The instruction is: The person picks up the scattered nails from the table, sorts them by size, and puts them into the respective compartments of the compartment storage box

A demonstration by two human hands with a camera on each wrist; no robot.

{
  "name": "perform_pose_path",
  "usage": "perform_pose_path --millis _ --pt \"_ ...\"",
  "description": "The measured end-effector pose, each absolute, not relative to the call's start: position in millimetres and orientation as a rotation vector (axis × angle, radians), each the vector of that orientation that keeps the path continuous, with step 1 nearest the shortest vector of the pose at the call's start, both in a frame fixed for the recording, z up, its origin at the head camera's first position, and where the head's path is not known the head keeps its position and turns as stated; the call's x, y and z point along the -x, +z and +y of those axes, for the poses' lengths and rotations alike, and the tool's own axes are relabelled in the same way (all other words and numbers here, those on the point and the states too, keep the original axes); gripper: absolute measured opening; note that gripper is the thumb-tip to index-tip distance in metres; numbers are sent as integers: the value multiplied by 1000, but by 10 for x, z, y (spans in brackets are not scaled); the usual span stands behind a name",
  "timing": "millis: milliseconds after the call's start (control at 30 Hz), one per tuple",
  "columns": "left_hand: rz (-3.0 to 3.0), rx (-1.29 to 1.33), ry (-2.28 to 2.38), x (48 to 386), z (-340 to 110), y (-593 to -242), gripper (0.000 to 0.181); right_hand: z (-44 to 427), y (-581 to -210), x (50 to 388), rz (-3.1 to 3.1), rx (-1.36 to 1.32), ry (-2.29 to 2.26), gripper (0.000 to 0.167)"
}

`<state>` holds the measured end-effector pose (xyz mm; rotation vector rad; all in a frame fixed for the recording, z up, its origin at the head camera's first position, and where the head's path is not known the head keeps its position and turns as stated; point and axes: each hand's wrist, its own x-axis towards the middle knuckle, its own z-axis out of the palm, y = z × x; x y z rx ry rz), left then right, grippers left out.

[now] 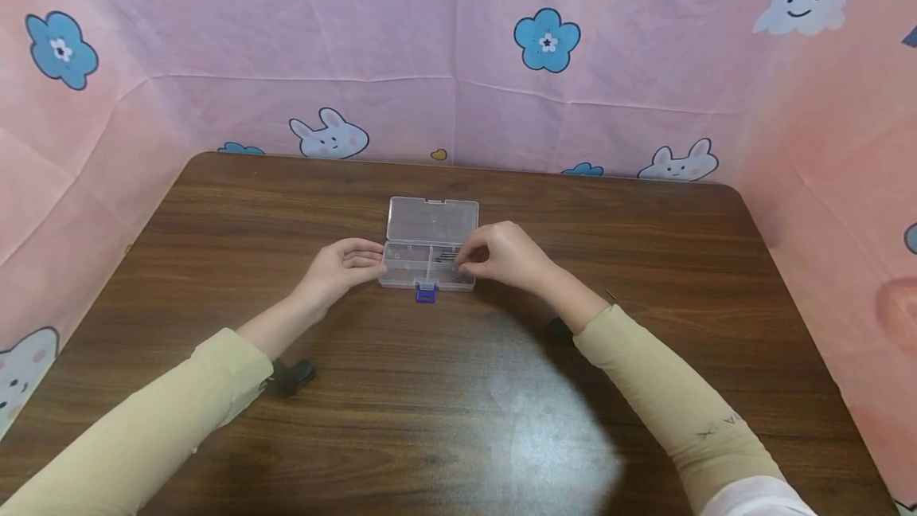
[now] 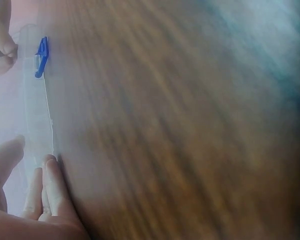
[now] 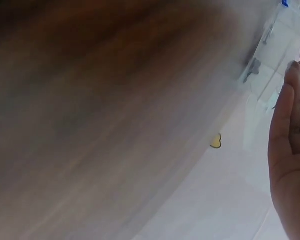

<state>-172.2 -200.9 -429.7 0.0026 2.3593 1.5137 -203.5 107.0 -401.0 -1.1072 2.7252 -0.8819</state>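
A clear plastic compartment box (image 1: 404, 267) lies with its lid (image 1: 433, 220) folded back and its blue latch (image 1: 426, 293) hanging at the front. Several thin dark rods (image 1: 446, 256) sit in a right-hand compartment. My left hand (image 1: 337, 267) touches the box's left end with nearly straight fingers, the thumb apart from them. Over the right compartments, my right hand (image 1: 507, 256) brings thumb and fingertips together. In the left wrist view a small dark tip shows at these fingertips (image 2: 9, 49); most of what they pinch is hidden.
A small thin dark piece (image 1: 611, 295) lies on the brown wooden table (image 1: 387, 420), close to the right forearm. Pink patterned cloth (image 1: 401, 38) encloses the back and sides. Tiny pieces, too small to identify, show in the left compartments.
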Motion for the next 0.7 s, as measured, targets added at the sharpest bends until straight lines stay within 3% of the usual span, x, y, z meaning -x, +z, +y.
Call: perform_pose_path --millis 700 --pt "2358 -3 1513 1735 -2006 -4306 51 1819 -3920 1964 2853 791 -1017 10"
